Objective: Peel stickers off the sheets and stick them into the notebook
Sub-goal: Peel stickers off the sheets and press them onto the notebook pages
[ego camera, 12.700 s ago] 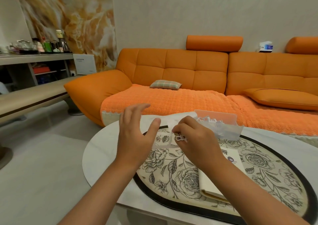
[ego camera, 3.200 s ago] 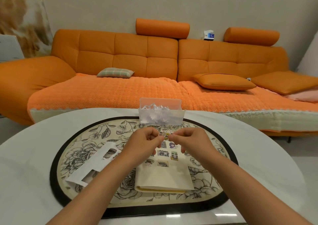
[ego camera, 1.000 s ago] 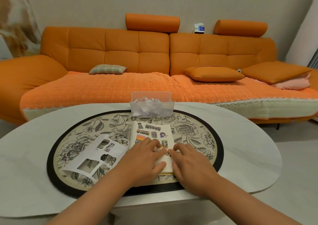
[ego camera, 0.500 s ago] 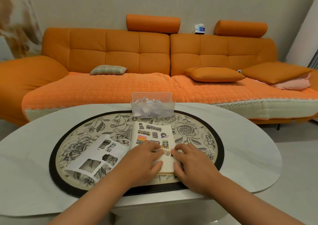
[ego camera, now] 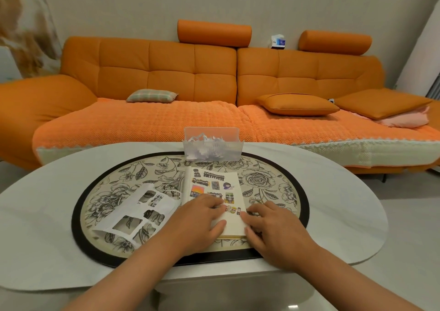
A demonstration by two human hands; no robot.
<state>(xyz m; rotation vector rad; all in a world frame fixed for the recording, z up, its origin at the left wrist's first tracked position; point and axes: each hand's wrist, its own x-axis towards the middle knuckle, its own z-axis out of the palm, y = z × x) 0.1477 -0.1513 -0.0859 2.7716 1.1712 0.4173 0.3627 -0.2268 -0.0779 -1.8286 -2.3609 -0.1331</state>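
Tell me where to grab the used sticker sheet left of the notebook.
Probably pinch the sticker sheet by its solid upper-left margin, from the left. Its middle is cut-out windows with thin strips that may tear, and the notebook and left hand crowd its right side.

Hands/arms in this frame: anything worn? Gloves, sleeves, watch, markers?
Nothing worn that shows. The left hand and right hand have no gloves, rings or tape. The left forearm and right forearm are uncovered down to the frame's bottom edge: no sleeve, watch, bracelet, marker or cable is visible.
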